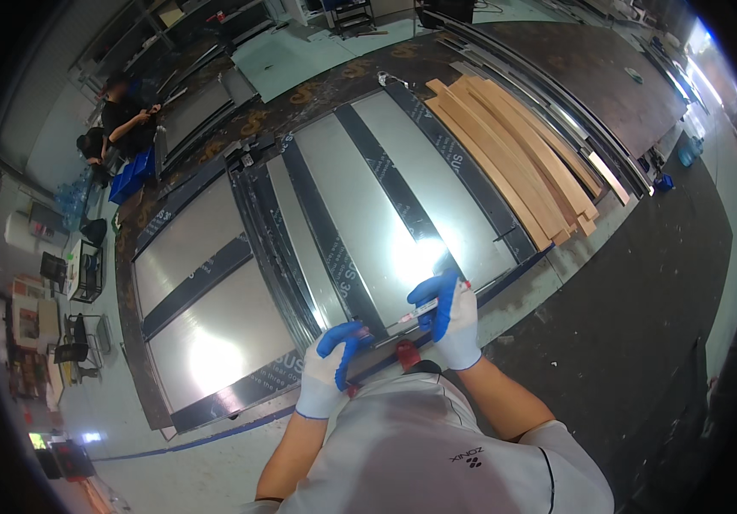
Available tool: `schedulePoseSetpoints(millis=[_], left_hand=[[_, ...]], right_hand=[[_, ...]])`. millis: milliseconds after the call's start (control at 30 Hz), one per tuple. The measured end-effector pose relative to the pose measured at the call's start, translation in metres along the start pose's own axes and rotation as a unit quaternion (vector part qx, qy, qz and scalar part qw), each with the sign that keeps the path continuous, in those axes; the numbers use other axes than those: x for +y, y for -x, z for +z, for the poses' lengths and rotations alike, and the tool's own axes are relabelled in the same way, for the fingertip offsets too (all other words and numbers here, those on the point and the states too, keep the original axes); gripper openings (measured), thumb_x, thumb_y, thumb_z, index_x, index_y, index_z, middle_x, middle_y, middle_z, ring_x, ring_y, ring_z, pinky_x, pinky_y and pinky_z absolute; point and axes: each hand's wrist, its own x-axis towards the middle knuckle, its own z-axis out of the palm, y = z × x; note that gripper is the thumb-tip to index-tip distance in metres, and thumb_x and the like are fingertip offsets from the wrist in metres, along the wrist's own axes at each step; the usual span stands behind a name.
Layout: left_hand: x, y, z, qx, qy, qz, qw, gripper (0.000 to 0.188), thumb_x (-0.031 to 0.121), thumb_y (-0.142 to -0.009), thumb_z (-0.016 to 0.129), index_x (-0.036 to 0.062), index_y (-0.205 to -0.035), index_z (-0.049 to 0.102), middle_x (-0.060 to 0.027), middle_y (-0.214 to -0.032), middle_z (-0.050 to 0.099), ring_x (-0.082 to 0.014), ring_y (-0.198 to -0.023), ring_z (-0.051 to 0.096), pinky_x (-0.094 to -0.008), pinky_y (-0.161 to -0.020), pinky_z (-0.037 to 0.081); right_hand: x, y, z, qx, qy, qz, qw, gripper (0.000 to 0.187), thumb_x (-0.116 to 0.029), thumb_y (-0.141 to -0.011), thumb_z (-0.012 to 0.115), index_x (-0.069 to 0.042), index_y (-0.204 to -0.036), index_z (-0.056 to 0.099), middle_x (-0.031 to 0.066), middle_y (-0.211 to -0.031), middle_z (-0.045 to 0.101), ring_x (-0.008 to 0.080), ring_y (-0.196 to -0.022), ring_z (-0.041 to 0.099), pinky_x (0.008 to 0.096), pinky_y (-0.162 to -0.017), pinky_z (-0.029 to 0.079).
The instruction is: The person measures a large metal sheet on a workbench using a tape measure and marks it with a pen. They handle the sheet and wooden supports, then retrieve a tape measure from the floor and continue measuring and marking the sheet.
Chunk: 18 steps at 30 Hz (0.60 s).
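Both my hands wear white gloves with blue-coated palms and fingers. My right hand [452, 315] is closed around a slim white marker-like tube [420, 311] with reddish ends, held above the near edge of a metal panel [377, 206]. My left hand [332, 364] is beside it on the left, fingers curled. Something small, dark and reddish [361, 333] shows at its fingertips, too unclear to name. Dark strips of protective film [394, 190] run along the shiny panel. A red object [407, 352] is below the panel edge, between my hands.
A second metal panel [214, 317] with dark film strips lies to the left. Stacked wood-coloured boards [505, 158] and long metal profiles [557, 111] lie to the right. At the far left, a person in dark clothing [120, 117] stands near blue bins [133, 177]. Chairs [79, 347] stand further left.
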Motion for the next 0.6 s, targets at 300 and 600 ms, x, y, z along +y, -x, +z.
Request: schedulePoseSetpoints(millis=[300, 600], left_hand=[[0.022, 0.007, 0.018, 0.017, -0.057, -0.055, 0.997, 0.029, 0.008, -0.104, 0.058, -0.0084, -0.128, 0.065, -0.0151, -0.118, 0.074, -0.0197, -0.110, 0.072, -0.0291, -0.099, 0.054], [0.013, 0.009, -0.001, -0.033, -0.127, -0.034, 0.991, 0.029, 0.007, -0.097, 0.060, -0.0076, -0.119, 0.070, -0.0099, -0.107, 0.074, -0.0138, -0.098, 0.069, -0.0278, -0.089, 0.054]], right_hand=[[0.013, 0.003, 0.007, -0.041, 0.023, 0.032, 0.998, 0.062, -0.047, -0.115, 0.039, -0.001, -0.091, 0.072, 0.0018, -0.071, 0.064, 0.0059, -0.058, 0.054, 0.0220, -0.055, 0.043], [0.043, 0.019, 0.003, -0.211, -0.017, 0.184, 0.960, 0.039, -0.034, -0.112, 0.053, 0.000, -0.114, 0.072, 0.0042, -0.096, 0.074, 0.0082, -0.081, 0.064, 0.0257, -0.074, 0.052]])
